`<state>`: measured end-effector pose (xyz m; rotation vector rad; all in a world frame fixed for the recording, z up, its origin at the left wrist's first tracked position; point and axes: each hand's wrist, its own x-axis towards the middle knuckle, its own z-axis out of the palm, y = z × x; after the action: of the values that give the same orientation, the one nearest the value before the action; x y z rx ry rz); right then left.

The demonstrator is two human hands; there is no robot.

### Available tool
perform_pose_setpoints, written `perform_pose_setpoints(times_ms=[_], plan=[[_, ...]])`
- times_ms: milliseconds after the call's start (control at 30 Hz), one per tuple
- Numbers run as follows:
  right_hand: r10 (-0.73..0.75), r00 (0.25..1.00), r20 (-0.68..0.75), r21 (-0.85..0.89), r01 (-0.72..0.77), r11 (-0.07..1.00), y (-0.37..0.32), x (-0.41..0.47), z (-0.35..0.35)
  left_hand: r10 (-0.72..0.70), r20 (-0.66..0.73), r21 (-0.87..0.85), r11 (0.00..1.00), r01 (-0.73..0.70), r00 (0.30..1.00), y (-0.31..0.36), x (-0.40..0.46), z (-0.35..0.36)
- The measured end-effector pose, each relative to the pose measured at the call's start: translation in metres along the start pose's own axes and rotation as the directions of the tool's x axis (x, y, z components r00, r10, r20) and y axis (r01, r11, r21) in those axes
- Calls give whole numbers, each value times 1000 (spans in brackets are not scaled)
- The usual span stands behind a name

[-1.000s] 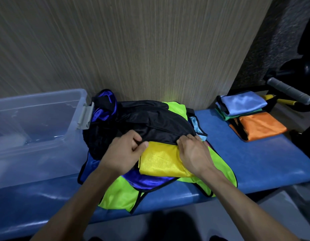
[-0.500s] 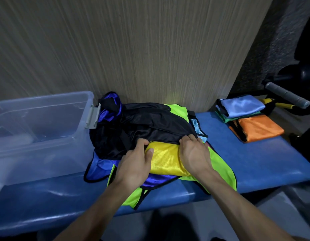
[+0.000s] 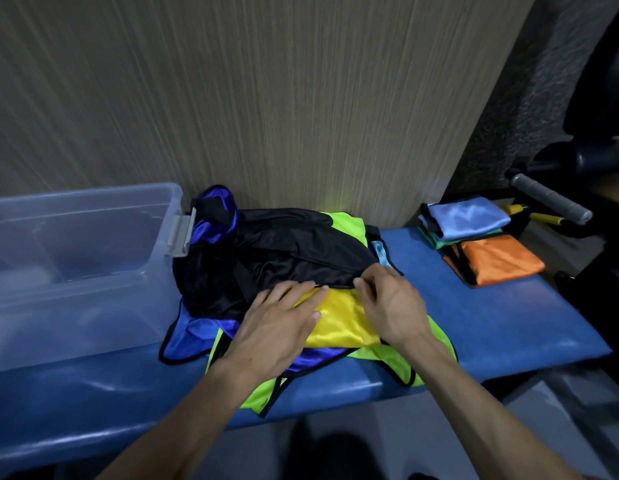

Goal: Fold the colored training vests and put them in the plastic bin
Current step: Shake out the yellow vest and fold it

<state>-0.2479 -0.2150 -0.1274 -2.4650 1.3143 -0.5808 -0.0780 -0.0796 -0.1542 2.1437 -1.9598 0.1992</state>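
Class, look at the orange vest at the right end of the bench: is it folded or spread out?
Folded. The orange vest lies as a compact, neat rectangle on the bench, beside a small stack of other folded vests.

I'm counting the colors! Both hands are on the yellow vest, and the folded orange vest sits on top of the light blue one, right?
Not quite. The head view shows the folded light blue vest stacked higher, with the orange vest lower, in front. Both the left hand and right hand are on the yellow vest.

Arms: we see both forearms bare, no sleeves.
Left hand (image 3: pixel 278 325): bare, no glove or ring.
Right hand (image 3: pixel 391 306): bare too, wrist unadorned.
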Motion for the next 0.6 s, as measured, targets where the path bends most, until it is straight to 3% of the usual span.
perform_pose_setpoints(times_ms=[67,133,200,267,367,600], plan=[[67,997,48,35,-69,997,10,-3,-14,-15,6,-49,999,15,1000,-2,0,1],[185,961,206,112,-211,971,18,-7,-26,-21,-2,-86,996,20,1000,-3,-1,4],[264,878,399,260,-384,886,21,-13,-27,-20,-12,-110,994,18,1000,-3,-3,6],[292,824,486,372,-497,784,18,-18,-24,-21,-19,-135,991,19,1000,-5,-3,7],[327,821,467,462,-542,702,8,-18,-18,-30,-22,-182,983,26,999,-5,-5,9],[354,870,343,376,-473,797,-5,-17,-7,-13,-35,-208,978,5,999,-9,-13,15]])
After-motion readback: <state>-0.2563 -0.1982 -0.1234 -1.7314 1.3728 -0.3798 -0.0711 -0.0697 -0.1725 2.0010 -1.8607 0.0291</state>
